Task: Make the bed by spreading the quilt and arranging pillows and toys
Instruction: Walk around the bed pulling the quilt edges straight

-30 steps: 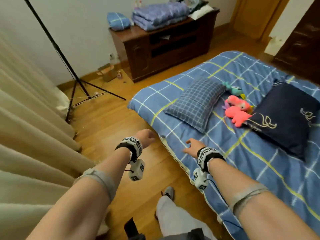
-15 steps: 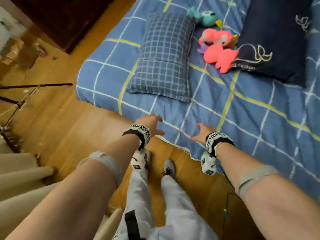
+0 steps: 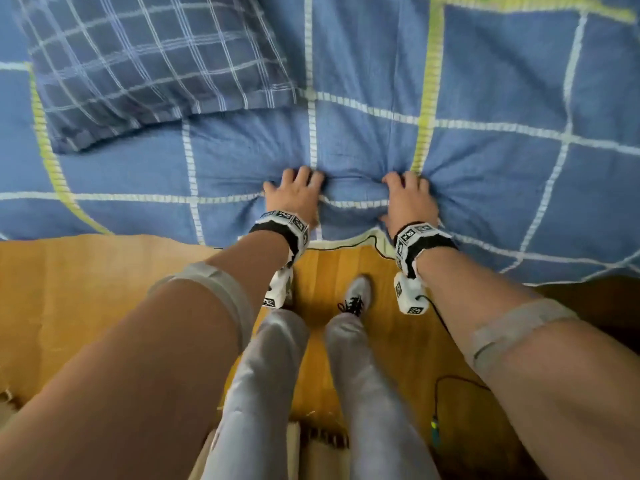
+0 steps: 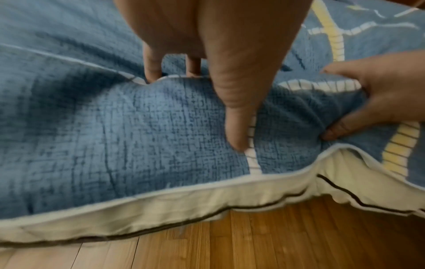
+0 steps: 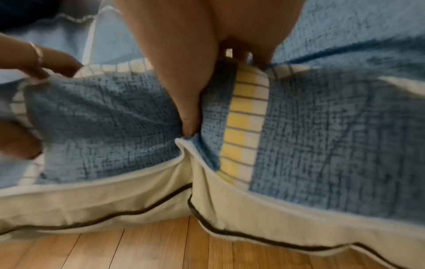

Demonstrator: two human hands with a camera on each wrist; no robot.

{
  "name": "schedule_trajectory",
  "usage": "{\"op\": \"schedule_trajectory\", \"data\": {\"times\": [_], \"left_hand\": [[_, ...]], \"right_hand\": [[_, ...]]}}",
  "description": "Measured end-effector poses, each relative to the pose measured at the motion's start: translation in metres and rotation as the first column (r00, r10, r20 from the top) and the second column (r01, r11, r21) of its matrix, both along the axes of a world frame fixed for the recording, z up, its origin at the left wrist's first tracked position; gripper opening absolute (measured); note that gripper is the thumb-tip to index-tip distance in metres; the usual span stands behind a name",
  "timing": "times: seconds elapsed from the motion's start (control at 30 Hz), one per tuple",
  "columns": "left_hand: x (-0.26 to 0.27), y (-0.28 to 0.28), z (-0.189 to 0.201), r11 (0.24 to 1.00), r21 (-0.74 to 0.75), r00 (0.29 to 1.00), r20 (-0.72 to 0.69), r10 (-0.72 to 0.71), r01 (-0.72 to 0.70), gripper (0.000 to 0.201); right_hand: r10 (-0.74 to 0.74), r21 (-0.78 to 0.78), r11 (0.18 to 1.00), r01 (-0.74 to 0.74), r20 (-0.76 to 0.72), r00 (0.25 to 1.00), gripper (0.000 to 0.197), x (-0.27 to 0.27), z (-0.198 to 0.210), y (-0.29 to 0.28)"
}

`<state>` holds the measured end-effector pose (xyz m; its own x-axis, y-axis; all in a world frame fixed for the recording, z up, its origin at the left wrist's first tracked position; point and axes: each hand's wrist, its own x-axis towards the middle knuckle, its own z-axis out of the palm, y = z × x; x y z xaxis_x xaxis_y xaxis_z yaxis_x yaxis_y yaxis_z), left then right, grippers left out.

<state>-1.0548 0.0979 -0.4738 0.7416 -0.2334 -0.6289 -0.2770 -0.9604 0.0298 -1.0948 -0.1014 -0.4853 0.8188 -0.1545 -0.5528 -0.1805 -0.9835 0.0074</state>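
The blue quilt, crossed by white and yellow lines, covers the bed. My left hand and right hand lie side by side near its front edge, each gripping a bunched fold. In the left wrist view the thumb and curled fingers of the left hand pinch a ridge of quilt. The right hand pinches the quilt the same way at a yellow stripe. A blue checked pillow lies on the quilt at the upper left. No toys are in view.
Below the quilt's edge shows a cream mattress side with dark piping. The wooden floor runs along the bed. My legs and one shoe stand close to it. A black cable trails on the floor at the right.
Both hands went from reaching with spread fingers to gripping the quilt near its edge. The view tilted down and closer, so the toys and dark pillow left the frame.
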Motion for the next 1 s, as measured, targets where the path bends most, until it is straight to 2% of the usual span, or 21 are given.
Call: {"op": "schedule_trajectory", "data": {"times": [0.03, 0.07, 0.13, 0.23, 0.37, 0.47, 0.6, 0.7, 0.77, 0.83, 0.87, 1.0], "left_hand": [[0.003, -0.003, 0.001, 1.0, 0.005, 1.0, 0.016, -0.012, 0.012, 0.051], [0.008, -0.006, 0.005, 0.998, 0.026, 0.999, 0.002, -0.049, 0.049, 0.038], [0.011, -0.007, 0.022, 0.986, 0.067, 0.985, -0.102, -0.143, 0.15, 0.036], [0.008, -0.001, 0.058, 0.969, 0.034, 0.949, -0.212, -0.233, 0.246, 0.031], [0.001, 0.004, 0.121, 0.948, 0.018, 0.926, -0.222, -0.307, 0.319, 0.032], [-0.01, 0.012, 0.163, 0.926, 0.007, 0.889, -0.283, -0.361, 0.378, 0.035], [-0.047, 0.033, 0.176, 0.914, 0.0, 0.874, -0.292, -0.388, 0.406, 0.028], [-0.074, 0.042, 0.169, 0.929, -0.019, 0.883, -0.305, -0.358, 0.37, 0.025], [-0.087, 0.05, 0.169, 0.956, -0.034, 0.895, -0.341, -0.287, 0.293, 0.033], [-0.091, 0.055, 0.177, 0.978, -0.049, 0.91, -0.361, -0.206, 0.203, 0.049], [-0.093, 0.059, 0.188, 0.987, -0.064, 0.922, -0.353, -0.162, 0.149, 0.053], [-0.087, 0.075, 0.249, 0.992, -0.124, 0.967, -0.255, -0.029, -0.003, 0.052]], "right_hand": [[0.016, 0.017, 1.0, -0.016, -0.005, 1.0, 0.061, 0.001, 0.001, -0.001], [0.032, 0.046, 0.998, -0.031, -0.019, 0.999, 0.045, 0.003, 0.004, 0.0], [0.041, 0.103, 0.994, -0.035, -0.054, 0.998, 0.018, 0.002, 0.023, 0.003], [0.016, 0.163, 0.987, 0.004, -0.118, 0.993, 0.019, -0.001, 0.069, 0.004], [-0.025, 0.185, 0.982, 0.048, -0.12, 0.992, 0.02, -0.008, 0.137, -0.001], [-0.014, 0.176, 0.984, 0.035, -0.115, 0.993, 0.02, -0.028, 0.176, 0.004], [-0.007, 0.121, 0.992, 0.03, -0.184, 0.983, 0.014, -0.068, 0.196, 0.023], [-0.035, 0.1, 0.993, 0.064, -0.271, 0.962, 0.031, -0.1, 0.184, 0.031], [-0.076, 0.12, 0.984, 0.132, -0.392, 0.917, 0.063, -0.127, 0.174, 0.037], [-0.133, 0.159, 0.96, 0.23, -0.464, 0.876, 0.09, -0.144, 0.173, 0.043], [-0.151, 0.185, 0.947, 0.262, -0.464, 0.873, 0.093, -0.15, 0.178, 0.047], [-0.101, 0.347, 0.908, 0.233, -0.36, 0.927, 0.073, -0.135, 0.225, 0.065]]}}
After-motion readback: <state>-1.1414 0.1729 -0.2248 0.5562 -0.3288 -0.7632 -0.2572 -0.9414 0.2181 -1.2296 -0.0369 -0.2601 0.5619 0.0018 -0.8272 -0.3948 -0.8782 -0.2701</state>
